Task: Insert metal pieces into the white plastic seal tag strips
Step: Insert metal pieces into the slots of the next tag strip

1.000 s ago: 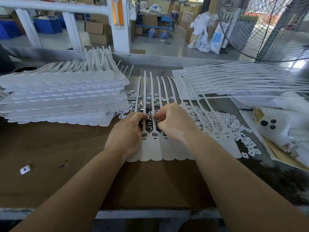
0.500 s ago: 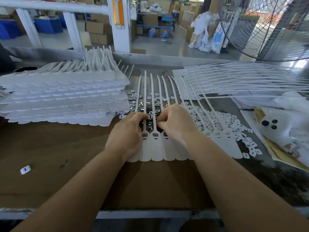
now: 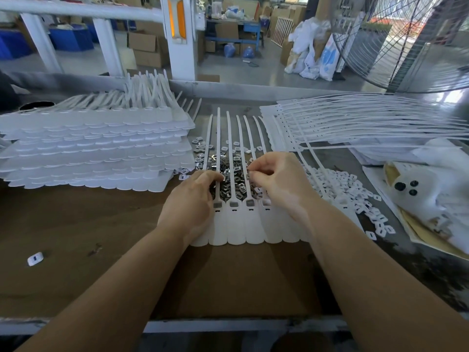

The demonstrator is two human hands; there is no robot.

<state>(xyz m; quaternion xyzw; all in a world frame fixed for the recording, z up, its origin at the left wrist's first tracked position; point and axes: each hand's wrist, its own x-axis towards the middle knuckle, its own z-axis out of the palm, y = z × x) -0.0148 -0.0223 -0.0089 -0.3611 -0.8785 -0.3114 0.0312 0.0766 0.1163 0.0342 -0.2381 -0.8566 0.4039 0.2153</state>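
Flanking strips (image 3: 238, 219): stacks (image 3: 96, 153), caps (image 3: 355, 191).

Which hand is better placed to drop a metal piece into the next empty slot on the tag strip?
Right, probably. The right hand hovers just above the empty slot, fingers pinched as if on a metal piece. The left hand rests on the strip's far-left side beside already filled slots.

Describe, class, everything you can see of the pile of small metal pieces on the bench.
The pile of metal pieces is a loose heap of small, shiny, silvery flat clips, each with a square hole. It lies on the brown bench under the white strips' thin tails. The left hand and right hand reach into it, fingers curled.
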